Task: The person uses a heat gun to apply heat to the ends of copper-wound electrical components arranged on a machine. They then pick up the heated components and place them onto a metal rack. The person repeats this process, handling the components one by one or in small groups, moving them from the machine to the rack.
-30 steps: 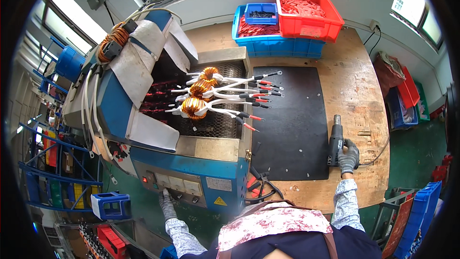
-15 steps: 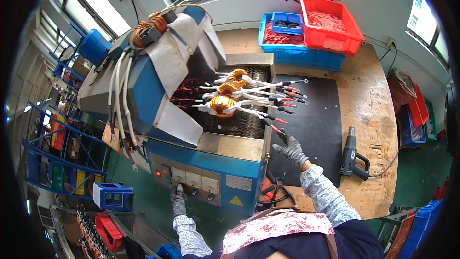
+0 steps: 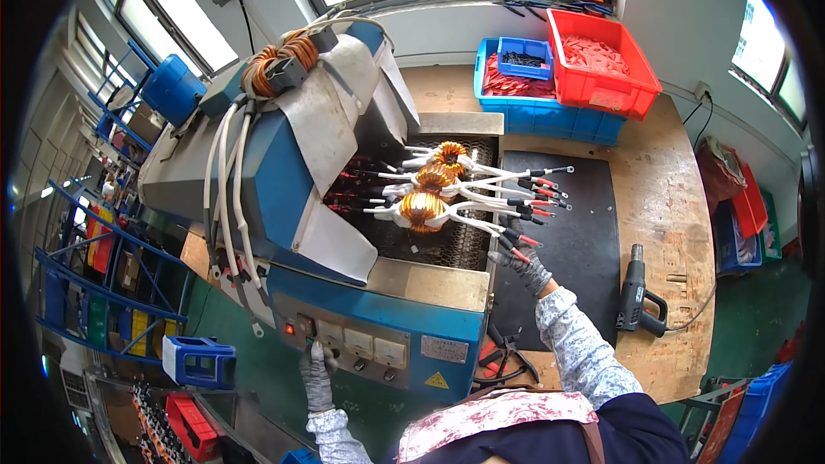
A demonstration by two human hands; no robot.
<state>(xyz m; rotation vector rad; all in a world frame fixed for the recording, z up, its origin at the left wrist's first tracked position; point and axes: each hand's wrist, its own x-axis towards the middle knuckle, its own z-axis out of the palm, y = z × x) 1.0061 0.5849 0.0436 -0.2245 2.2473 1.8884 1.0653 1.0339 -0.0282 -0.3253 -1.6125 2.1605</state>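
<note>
My left hand (image 3: pixel 316 371), in a grey glove, is at the front control panel (image 3: pixel 357 345) of the blue machine. Its fingers reach up, fingertips at a small button beside a lit red switch (image 3: pixel 290 329). Three copper-wound ring coils (image 3: pixel 424 210) with white leads lie in a row on the mesh conveyor (image 3: pixel 474 241) at the machine's mouth. Their leads, sleeved in black and red near the lugs, stick out past the conveyor's right edge. My right hand (image 3: pixel 526 273), gloved too, is closed around the nearest coil's lead ends (image 3: pixel 516 247); the leads partly hide its fingers.
A heat gun (image 3: pixel 638 296) lies on the wooden table, right of a black mat (image 3: pixel 571 249). Pliers (image 3: pixel 507 359) rest by the machine's corner. Red (image 3: pixel 606 77) and blue bins (image 3: pixel 550 123) of sleeves stand at the back. White cables (image 3: pixel 236 180) hang down the machine's left side.
The view has shifted a little. The coils have moved slightly right along the conveyor. My right hand's fingers have gone farther under the leads, and my left fingertips moved up to the button.
</note>
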